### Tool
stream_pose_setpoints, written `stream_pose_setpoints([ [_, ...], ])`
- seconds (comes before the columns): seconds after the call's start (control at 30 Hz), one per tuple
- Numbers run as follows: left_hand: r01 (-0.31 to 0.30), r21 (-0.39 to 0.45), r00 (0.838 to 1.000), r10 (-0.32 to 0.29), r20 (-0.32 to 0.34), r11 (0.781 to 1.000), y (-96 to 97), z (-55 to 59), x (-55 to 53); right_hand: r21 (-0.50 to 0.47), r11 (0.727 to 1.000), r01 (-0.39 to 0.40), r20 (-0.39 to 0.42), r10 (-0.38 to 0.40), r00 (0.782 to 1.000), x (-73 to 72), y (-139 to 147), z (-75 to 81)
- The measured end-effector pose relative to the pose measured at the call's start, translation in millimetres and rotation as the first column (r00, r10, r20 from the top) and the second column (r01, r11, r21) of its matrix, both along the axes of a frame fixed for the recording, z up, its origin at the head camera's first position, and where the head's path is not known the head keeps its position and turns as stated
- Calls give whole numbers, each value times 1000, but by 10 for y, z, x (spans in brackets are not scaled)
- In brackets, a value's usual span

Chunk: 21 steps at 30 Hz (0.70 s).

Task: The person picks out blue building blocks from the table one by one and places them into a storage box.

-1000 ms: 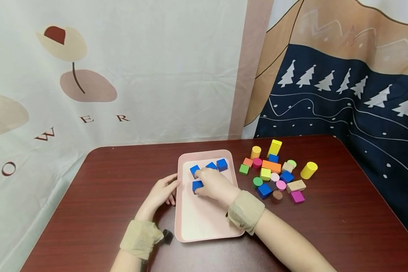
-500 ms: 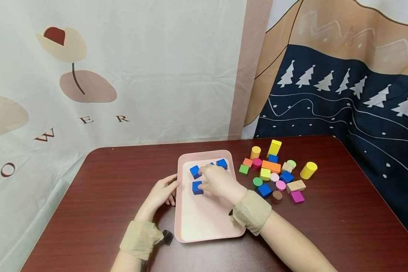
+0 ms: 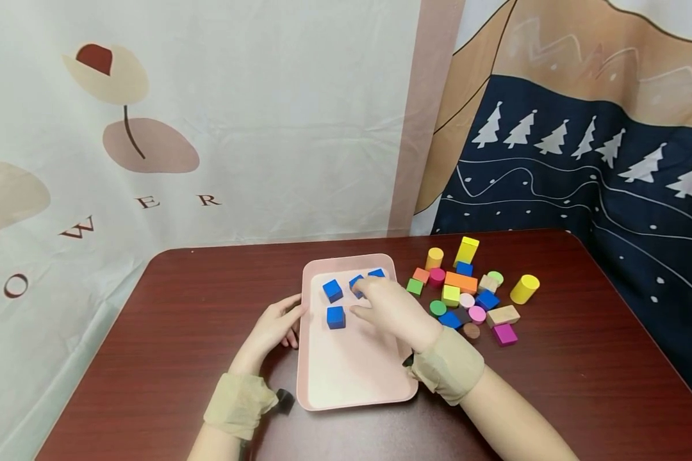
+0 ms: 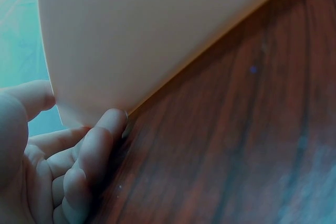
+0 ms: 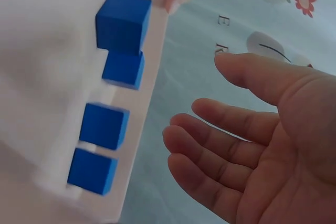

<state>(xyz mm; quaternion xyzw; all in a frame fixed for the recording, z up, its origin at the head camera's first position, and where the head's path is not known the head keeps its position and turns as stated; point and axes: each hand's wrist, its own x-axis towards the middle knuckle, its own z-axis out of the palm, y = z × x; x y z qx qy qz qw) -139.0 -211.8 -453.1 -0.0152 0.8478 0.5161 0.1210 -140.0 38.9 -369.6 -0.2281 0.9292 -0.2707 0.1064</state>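
A pink tray [image 3: 352,384] with a pale inside lies on the table, holding blue cubes. One cube [image 3: 336,317] sits nearest me, another cube [image 3: 332,291] just behind it. Farther right are a third cube [image 3: 355,285] and a fourth cube [image 3: 376,273], both partly covered in the head view by my right hand [image 3: 395,310]. That hand hovers over the tray, its relaxed fingers holding nothing; all the cubes show in the right wrist view. My left hand [image 3: 273,326] grips the tray's left side, thumb [image 4: 39,98] at the rim and curled fingers [image 4: 97,148] against the lower wall.
To the tray's right lies a loose group of coloured blocks, among them an orange block [image 3: 461,282], a wooden block [image 3: 502,315], a magenta block [image 3: 504,334] and a yellow cylinder [image 3: 524,289]. The table [image 3: 207,294] ends at the back before hanging cloths.
My right hand has drawn back to the right from the two left cubes, which now show fully. The left hand and the tray have stayed in place.
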Motion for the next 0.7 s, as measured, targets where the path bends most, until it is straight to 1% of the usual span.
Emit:
stream_pose_setpoints([
  [0.23,4,6,1000,-4,-2,1000,-2,9,5,12,999,49,-45,-49,998,40,188,71],
  [0.47,8,5,1000,-8,-5,1000,-10,22,7,58,994,97,-103,-91,990,118,343,136],
  [0.7,14,14,1000,-14,-7,1000,-13,30,12,87,988,128,-158,-113,981,175,525,113],
])
